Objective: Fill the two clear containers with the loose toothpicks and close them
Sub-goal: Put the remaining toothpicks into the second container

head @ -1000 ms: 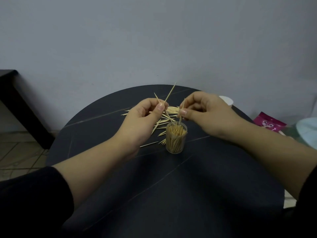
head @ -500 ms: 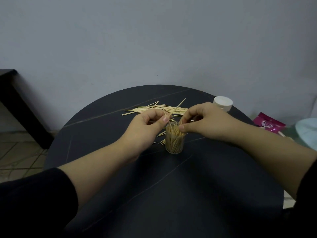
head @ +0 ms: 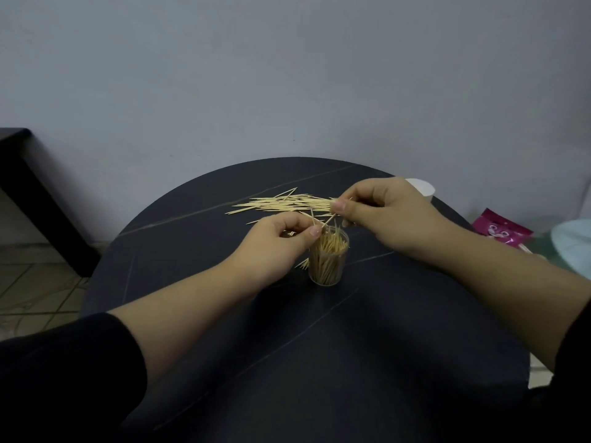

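A clear container stands upright in the middle of the round black table, packed with toothpicks and without a lid. My left hand sits just left of its rim and pinches a toothpick between thumb and forefinger. My right hand hovers above and behind the rim, pinching a toothpick that slants down toward the opening. A pile of loose toothpicks lies on the table behind the container. A white-lidded container shows partly behind my right hand.
A pink packet and a pale blue round object lie off the table's right side. A dark piece of furniture stands at the left by the wall. Tiled floor shows lower left.
My right hand has risen and moved back from the container's rim with a toothpick. My left hand has dropped closer to the rim.
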